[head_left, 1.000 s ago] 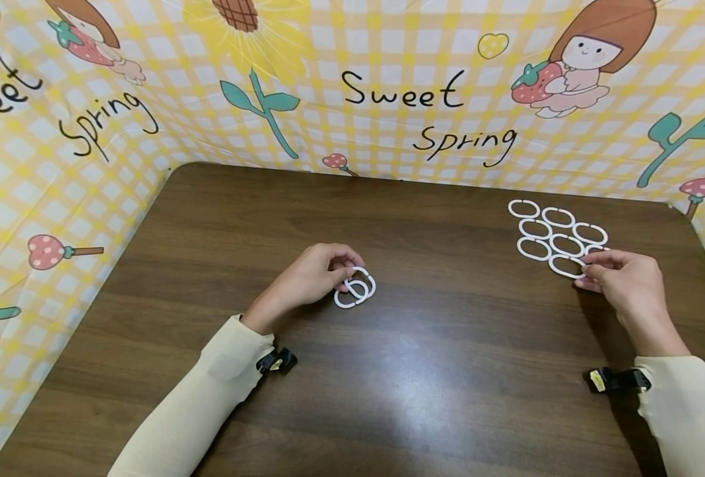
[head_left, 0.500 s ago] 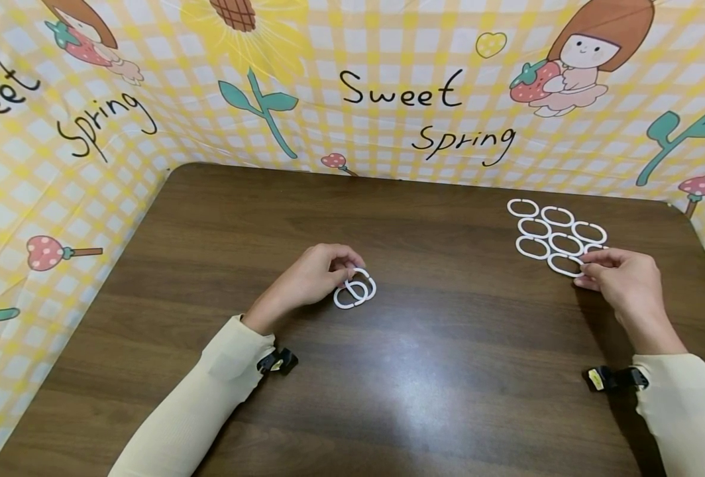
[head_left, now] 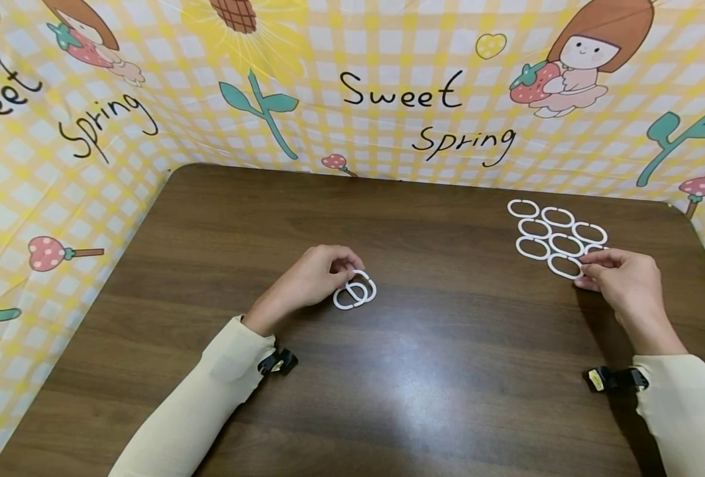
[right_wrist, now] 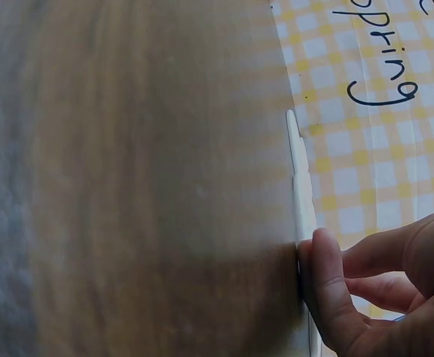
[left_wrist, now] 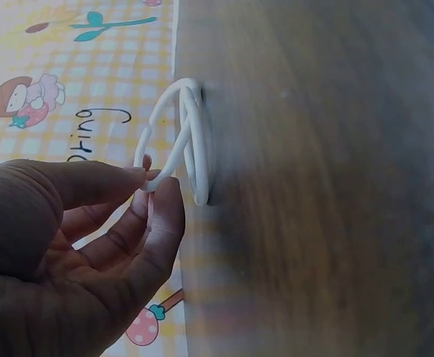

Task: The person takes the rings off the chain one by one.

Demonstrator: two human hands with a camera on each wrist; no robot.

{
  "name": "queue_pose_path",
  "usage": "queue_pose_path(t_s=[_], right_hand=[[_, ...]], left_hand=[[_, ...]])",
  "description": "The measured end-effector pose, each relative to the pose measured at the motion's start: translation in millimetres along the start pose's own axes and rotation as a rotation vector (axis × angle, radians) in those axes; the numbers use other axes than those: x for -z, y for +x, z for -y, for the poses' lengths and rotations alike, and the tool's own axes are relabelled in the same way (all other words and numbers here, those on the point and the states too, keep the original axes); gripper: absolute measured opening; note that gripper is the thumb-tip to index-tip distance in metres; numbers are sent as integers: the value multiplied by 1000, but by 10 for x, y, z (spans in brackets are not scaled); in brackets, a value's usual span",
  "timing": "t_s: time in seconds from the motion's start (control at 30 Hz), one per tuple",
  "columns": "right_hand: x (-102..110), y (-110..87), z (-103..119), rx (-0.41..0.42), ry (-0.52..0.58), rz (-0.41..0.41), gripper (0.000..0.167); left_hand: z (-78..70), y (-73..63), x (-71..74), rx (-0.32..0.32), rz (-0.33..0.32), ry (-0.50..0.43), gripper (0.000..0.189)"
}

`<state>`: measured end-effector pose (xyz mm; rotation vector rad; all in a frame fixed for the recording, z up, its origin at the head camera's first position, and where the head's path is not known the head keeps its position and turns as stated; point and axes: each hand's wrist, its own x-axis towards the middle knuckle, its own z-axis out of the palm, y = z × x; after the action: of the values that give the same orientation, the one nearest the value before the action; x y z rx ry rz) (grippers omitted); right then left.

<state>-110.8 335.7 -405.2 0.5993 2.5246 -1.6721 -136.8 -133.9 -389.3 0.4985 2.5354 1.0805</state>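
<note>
Near the middle of the table, my left hand (head_left: 317, 275) pinches a white oval ring (head_left: 373, 285) between thumb and fingertips. A second white ring (head_left: 346, 307) overlaps it; the left wrist view shows the pinched ring (left_wrist: 144, 145) tilted up and crossing the other. Whether the two are linked I cannot tell for sure. At the right, my right hand (head_left: 633, 285) pinches the right end of the nearest white ring (head_left: 558, 273) in a flat group. Its fingers partly cover another ring (head_left: 594, 248). From the right wrist view, those rings (right_wrist: 303, 201) appear edge-on, flat on the table.
Several more white rings (head_left: 533, 258) lie close together in staggered rows toward the back right of the brown wooden table (head_left: 424, 331). A yellow checked cloth (head_left: 376, 46) hangs behind the table and along its left side.
The pinched ring in my left hand has tipped very slightly lower. My right hand stays at the same ring, and the group has not visibly moved.
</note>
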Motion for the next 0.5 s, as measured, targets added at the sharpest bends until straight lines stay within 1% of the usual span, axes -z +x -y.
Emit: queue_pose_path(t_s=[0.23, 0.5], right_hand=[[15, 4, -14, 6, 16, 3, 46], [27, 3, -36, 11, 8, 1, 40]], left_hand=[[0, 6, -16, -2, -1, 19, 14], [-12, 6, -26, -3, -1, 35, 14]])
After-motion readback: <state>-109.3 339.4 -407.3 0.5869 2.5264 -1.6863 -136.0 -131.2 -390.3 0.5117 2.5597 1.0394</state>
